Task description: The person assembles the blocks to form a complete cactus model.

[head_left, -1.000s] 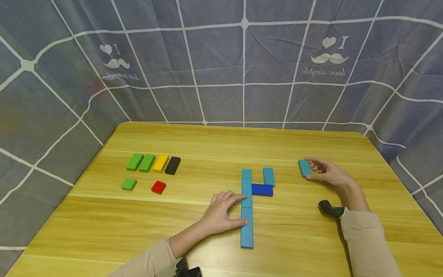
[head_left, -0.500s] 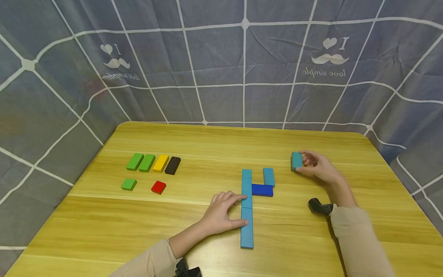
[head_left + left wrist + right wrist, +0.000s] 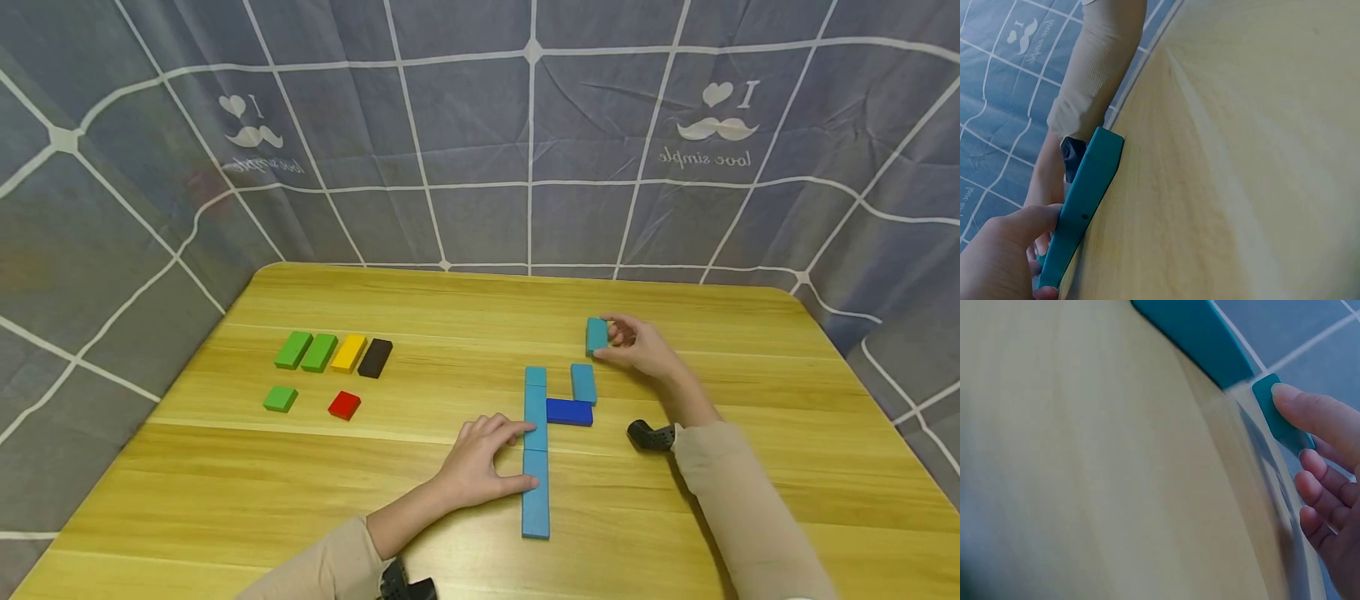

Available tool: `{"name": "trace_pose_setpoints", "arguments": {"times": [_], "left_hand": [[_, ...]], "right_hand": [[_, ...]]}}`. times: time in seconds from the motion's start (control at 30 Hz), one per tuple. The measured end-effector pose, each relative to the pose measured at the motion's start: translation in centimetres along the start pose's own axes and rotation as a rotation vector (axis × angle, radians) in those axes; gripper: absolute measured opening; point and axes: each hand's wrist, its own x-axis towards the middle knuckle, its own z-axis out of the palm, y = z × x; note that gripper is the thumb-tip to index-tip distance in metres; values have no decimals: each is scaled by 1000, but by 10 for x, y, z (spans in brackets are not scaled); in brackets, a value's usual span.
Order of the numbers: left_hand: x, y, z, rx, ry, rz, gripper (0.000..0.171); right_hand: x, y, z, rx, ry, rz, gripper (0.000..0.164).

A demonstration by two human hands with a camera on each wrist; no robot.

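Note:
My right hand pinches a light blue block between thumb and fingers, behind the other blue pieces. In the right wrist view, the thumb lies on this held block. My left hand rests its index fingertip and thumb, spread apart, on a straight row of light blue blocks. A dark blue block lies crosswise against the row's right side. Another light blue block stands off its right end, pointing away from me. The left wrist view shows the thumb against a blue block's side.
On the table's left lie two long green blocks, a yellow block and a black block. Nearer are a small green block and a red block. A grey checked curtain surrounds the wooden table.
My right hand has carried the light blue block leftward and a little farther back, from the right side to behind the upright blue piece. My left hand stays in place.

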Motion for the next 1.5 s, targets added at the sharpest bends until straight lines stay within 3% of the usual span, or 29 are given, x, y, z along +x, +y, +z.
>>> {"name": "trace_pose_setpoints", "arguments": {"times": [0.57,0.83,1.23,1.5], "left_hand": [[1,0,1,12,0,2,60],[0,-1,2,8,1,3,59],[0,-1,2,2,13,10,60],[0,-1,2,1,9,4,60]], "right_hand": [[12,-1,18,-9,-126,-47,61],[10,0,16,-31,-146,12,50],[7,-2,15,-8,-151,8,43],[-2,-28,15,-10,-149,10,40]]}}
